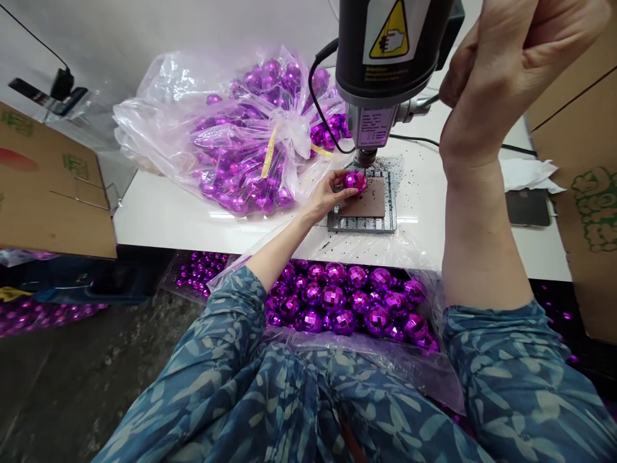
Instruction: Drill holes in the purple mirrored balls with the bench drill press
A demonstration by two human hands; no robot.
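My left hand (333, 194) pinches a shiny magenta mirror-faceted ball (355, 181) between thumb and fingers. The ball is over a brown board (369, 200) on the metal base (361, 224) of a small drill press (380, 71). Right beside the ball is the press's thin bit, under the chuck (365, 157); whether it touches the ball I cannot tell. Raised at the upper right, my right hand (511, 71) is closed around the press's feed lever (431, 101), whose grip end is hidden in the fingers.
Tied clear bags of purple balls (241, 154) lie at the back left. An open bag of faceted balls (332, 299) is at my lap. Cardboard boxes (53, 186) flank the white table (216, 228). A phone (527, 209) lies under white paper at right. Dark shavings surround the base.
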